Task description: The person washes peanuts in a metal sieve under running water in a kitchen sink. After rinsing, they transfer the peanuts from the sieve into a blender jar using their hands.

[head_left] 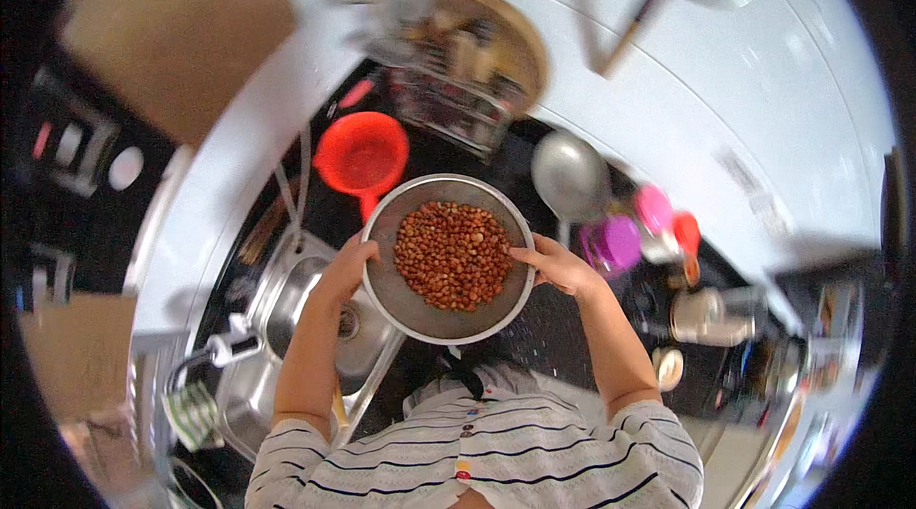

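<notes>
Both hands grip steel bowl (448, 259) of red-brown nuts (453, 254): left hand (349, 266) closed on L rim, right hand (556, 266) on R rim. Bowl held above sink (286, 318) edge & black tabletop (534, 328); red strainer (362, 156) behind.

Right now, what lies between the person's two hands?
In the head view, a round metal bowl of reddish-brown nuts sits between the left hand and right hand, each gripping its rim.

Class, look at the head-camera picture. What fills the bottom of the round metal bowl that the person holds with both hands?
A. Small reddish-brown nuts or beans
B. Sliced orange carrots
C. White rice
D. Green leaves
A: the metal bowl, gripped at its rim by the left hand and the right hand, holds a heap of small reddish-brown nuts or beans.
</notes>
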A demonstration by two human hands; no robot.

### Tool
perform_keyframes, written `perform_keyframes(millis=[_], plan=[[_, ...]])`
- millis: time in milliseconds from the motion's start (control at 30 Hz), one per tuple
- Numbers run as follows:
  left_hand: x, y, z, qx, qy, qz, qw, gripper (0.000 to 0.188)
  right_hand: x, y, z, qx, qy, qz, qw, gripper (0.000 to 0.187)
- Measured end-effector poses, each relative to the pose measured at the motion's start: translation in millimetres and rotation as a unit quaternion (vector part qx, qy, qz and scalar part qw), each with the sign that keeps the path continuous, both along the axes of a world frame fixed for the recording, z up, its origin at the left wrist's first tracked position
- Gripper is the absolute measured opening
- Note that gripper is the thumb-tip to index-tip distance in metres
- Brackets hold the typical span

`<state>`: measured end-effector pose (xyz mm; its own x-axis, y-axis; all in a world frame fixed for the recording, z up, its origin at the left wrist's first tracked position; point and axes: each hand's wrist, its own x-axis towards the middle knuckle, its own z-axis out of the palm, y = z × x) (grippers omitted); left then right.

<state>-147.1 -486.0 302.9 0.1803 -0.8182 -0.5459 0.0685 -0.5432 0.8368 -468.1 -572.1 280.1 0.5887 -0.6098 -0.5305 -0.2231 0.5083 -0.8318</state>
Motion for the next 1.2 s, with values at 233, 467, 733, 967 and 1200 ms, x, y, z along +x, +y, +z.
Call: perform_keyframes(millis=[233,467,733,967,1200], plan=[[-93,-26,-47,-0.019,0.144,-0.153,0.978,0.047,-133,127,-54,-0.020,-0.075,-0.237,0.968,0.043],[27,-27,-135,-0.187,-0.663,0.105,0.717,0.077,-201,223,-64,0.031,-0.092,-0.447,0.889,0.043],[28,-56,-174,-0.116,-0.577,0.079,0.805,0.058,-206,237,-79,0.015,-0.119,-0.408,0.905,0.047],[49,-66,-163,-0.113,-0.545,0.092,0.826,0.049,-173,225,-83,0.002,-0.113,-0.437,0.892,0.044],[-11,-62,-117,-0.348,-0.636,0.144,0.674,0.057,-131,203,-37,0.020,-0.131,-0.460,0.878,0.041]])
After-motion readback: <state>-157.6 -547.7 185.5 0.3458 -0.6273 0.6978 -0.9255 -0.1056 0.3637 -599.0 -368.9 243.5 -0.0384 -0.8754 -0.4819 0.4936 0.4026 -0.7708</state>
